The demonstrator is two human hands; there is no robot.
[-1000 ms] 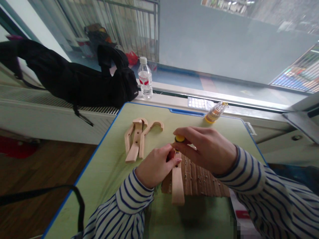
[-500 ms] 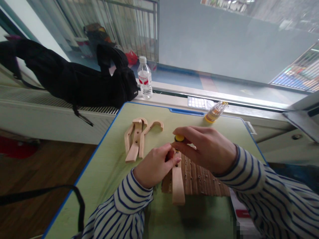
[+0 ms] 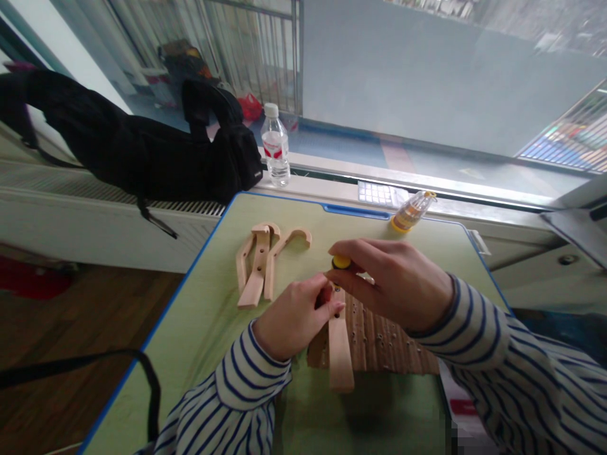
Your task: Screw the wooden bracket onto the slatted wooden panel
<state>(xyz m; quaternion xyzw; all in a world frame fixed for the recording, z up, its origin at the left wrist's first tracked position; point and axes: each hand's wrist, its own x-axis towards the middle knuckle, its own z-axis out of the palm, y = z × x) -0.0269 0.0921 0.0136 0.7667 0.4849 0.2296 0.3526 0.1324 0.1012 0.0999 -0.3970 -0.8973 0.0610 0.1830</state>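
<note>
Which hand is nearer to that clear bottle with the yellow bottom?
The right. The right hand, pinching a yellow knob, is on the near side of the yellow-bottomed bottle; the left hand, its thumb at the wooden piece, is farther away, to the left.

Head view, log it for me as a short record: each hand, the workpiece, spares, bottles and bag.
Left hand: fingers and thumb on the wood piece
Right hand: pinching a yellow knob; its lower end is hidden
Workpiece: over the brown sheet, near end past its edge
Spares: wooden hooks, bunched on the table
Water bottle: upright on the sill
Small bottle: table's far edge
Bag: black, beside the water bottle
</note>
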